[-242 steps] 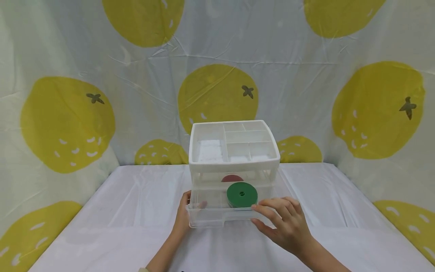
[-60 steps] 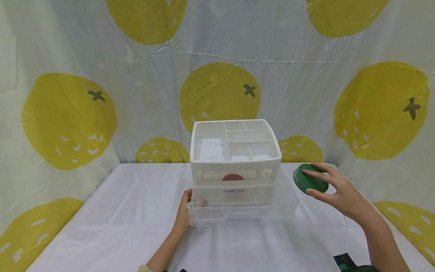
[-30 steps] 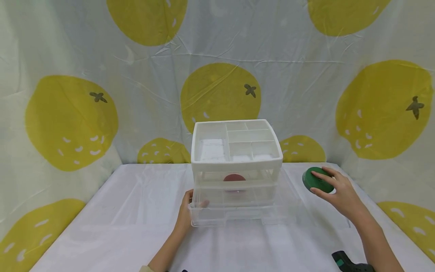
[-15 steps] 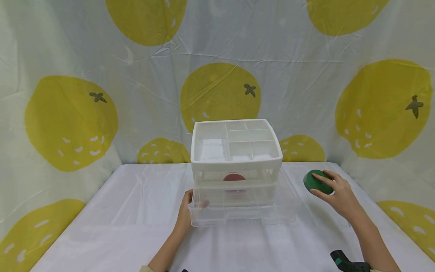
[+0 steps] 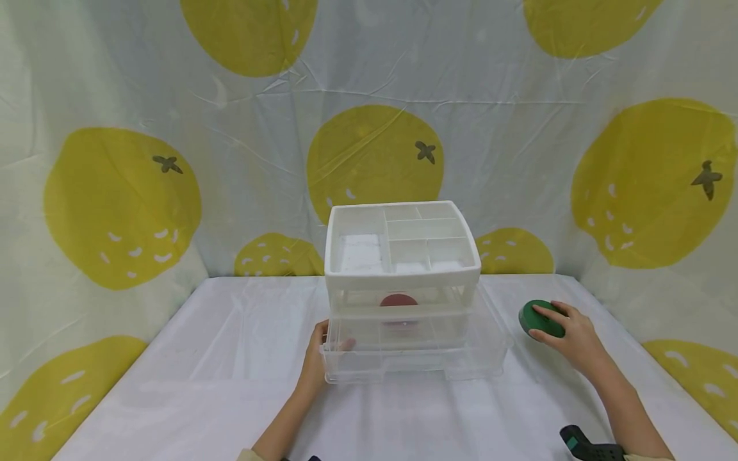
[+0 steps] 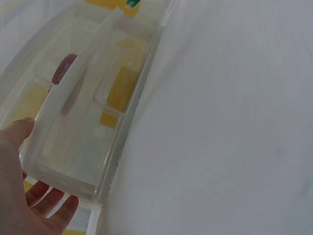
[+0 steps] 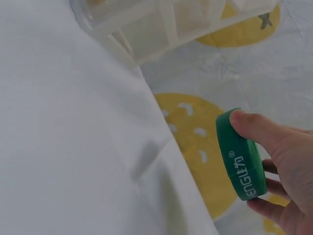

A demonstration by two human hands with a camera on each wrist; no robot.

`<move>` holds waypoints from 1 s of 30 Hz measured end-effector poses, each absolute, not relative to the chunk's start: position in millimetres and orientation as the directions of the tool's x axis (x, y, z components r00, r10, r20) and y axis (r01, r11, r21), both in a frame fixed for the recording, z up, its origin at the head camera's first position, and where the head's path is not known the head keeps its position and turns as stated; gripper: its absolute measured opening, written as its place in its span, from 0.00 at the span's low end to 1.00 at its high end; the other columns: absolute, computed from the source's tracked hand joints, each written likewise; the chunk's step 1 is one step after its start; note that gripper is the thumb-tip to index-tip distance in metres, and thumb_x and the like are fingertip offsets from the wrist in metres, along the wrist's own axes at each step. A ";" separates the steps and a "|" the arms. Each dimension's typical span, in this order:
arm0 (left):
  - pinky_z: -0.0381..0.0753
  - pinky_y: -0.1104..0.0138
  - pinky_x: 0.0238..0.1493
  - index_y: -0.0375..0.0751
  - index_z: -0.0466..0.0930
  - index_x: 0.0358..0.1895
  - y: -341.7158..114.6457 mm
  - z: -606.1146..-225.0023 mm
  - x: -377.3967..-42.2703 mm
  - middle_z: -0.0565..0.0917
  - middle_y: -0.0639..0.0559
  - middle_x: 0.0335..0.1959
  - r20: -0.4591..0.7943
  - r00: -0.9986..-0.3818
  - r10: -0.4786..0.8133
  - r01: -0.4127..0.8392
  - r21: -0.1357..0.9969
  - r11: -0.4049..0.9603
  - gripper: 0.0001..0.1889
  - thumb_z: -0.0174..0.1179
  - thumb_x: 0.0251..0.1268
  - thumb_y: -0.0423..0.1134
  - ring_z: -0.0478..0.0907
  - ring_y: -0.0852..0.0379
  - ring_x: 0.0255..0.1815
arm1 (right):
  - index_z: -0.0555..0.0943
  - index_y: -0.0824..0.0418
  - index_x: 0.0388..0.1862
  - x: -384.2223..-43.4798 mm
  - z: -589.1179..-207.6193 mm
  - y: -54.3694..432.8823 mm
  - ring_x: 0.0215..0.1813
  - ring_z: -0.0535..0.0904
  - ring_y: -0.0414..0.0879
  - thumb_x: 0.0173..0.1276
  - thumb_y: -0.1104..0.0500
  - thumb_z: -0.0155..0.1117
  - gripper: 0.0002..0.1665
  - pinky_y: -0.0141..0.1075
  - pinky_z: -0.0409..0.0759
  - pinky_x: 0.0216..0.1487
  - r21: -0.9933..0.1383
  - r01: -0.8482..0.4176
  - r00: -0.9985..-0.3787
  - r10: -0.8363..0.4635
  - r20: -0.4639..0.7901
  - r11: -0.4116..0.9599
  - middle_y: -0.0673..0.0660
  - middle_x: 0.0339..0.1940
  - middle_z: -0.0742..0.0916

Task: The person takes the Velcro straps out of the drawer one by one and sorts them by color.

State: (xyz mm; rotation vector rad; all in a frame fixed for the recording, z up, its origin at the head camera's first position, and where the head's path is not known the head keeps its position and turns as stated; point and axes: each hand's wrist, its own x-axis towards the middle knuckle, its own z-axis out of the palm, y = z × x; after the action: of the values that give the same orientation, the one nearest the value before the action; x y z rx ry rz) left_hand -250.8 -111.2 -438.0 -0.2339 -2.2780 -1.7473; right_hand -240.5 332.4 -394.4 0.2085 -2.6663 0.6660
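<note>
In the head view my left hand point(image 5: 313, 363) grips the left side of a clear plastic drawer point(image 5: 412, 363), pulled out at the bottom of a white organizer box point(image 5: 403, 280). The left wrist view has the thumb at the drawer's upper edge and the fingers point(image 6: 64, 211) lower down. To the right of the box, my right hand point(image 5: 579, 342) holds a thick green disc point(image 5: 534, 318) by its rim. White lettering runs along that rim in the right wrist view. Behind the upper clear front shows a dark red disc point(image 5: 398, 301), partly hidden.
The organizer's top tray point(image 5: 357, 253) is divided into several compartments. A white cloth point(image 5: 254, 410) covers the table, and a lemon-printed curtain point(image 5: 496, 160) hangs behind and at the sides. A black strapped device point(image 5: 594, 446) sits at the right wrist.
Since the earliest frame, the green disc has left the clear drawer and moved right in my right hand. Lately that hand has sunk slightly with it. My left hand stays on the drawer.
</note>
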 end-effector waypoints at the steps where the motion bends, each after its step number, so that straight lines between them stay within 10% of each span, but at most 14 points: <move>1: 0.72 0.67 0.42 0.41 0.64 0.57 -111.1 -437.7 -250.1 0.74 0.45 0.49 0.306 -0.952 -0.030 0.288 0.921 0.262 0.29 0.65 0.52 0.40 0.71 0.57 0.44 | 0.71 0.70 0.56 -241.0 -396.6 333.3 0.53 0.60 0.77 0.56 0.49 0.66 0.35 0.66 0.65 0.45 -0.424 -0.225 -0.921 -0.049 0.388 0.877 0.78 0.57 0.66; 30: 0.72 0.66 0.42 0.34 0.64 0.56 -104.7 -406.9 -229.7 0.74 0.40 0.49 0.283 -0.959 -0.021 0.267 0.924 0.276 0.27 0.63 0.53 0.34 0.70 0.54 0.44 | 0.70 0.70 0.57 -250.1 -435.6 344.3 0.53 0.61 0.78 0.57 0.43 0.63 0.38 0.66 0.63 0.49 -0.408 -0.113 -0.977 -0.028 0.210 0.906 0.79 0.55 0.66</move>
State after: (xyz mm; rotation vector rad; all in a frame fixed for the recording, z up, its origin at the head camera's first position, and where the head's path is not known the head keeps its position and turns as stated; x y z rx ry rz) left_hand -229.7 -104.7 -406.9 -0.2271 -2.3063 -1.7434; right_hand -250.1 344.3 -435.6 0.1072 -2.8701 0.6313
